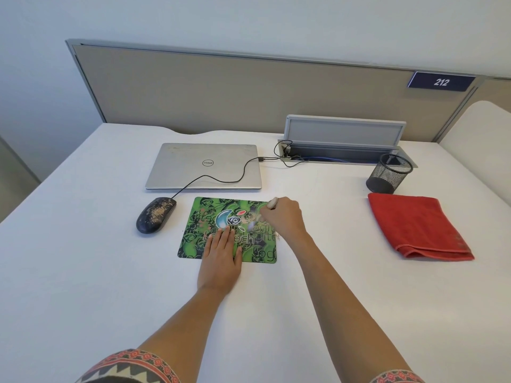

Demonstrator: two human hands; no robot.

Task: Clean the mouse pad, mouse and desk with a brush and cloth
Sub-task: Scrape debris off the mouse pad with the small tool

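Head view shows 2 bare arms over a white bench (83, 272). The left hand (221, 261) lies flat on the near edge of the green pad (199, 225), fingers spread a little, pinning it down. Its grip holds nothing. The right hand (283, 217) is over the far right part of the pad. Its grip is pressed together around a small brush (272, 203); the pale handle end pokes out on top, and the bristles look blurred near the pad.

Some brown crumbs sit on the pad close to the brush. More crumbs cover the black mouse (156, 215), which lies just left of the pad, apart from it. Its cord runs back across the shut laptop (204, 167). The red cloth (417, 225) lies folded far off to the right, near a black mesh cup (390, 174).

I think the step in hand is brushing the pad, and the job is at an early stage. The next move calls for short strokes that push the crumbs off the right edge, with the left hand holding the pad flat. The mouse and the cloth wipe are not yet done.
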